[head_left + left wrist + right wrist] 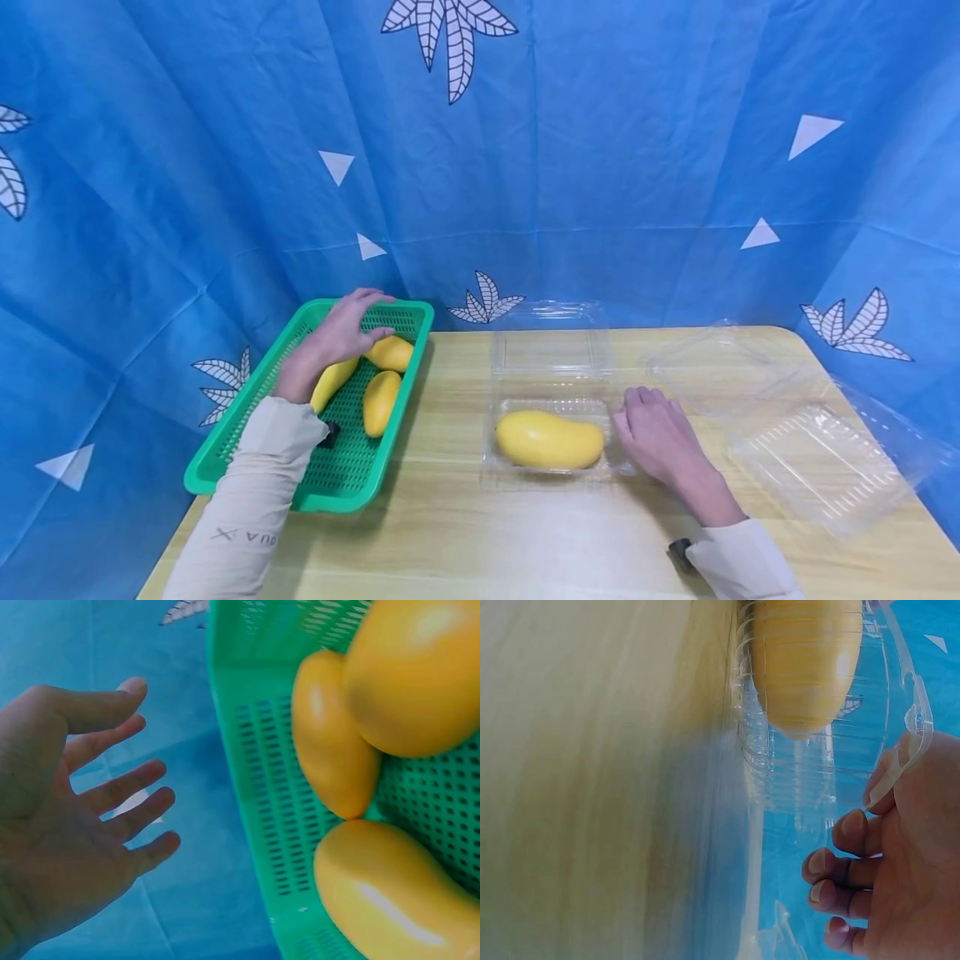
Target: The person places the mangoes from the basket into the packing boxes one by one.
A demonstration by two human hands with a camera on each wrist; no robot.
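Observation:
My left hand [341,333] is over the green basket [405,467], its fingers extended and holding nothing. In the basket lie yellow mangoes [381,404]; the left wrist view shows three, including a smaller mango [330,735] by the basket wall, and the hand is apart from them. Another mango [550,440] lies lengthwise in the base of a clear plastic clamshell box [491,458], whose lid [551,350] is folded back. My right hand [660,437] pinches the box's right rim between thumb and index finger, the other fingers curled.
At the right of the wooden table [450,550] lie more clear plastic boxes [825,458], also with lids opened out. A blue patterned curtain [600,167] hangs behind the table and at both sides.

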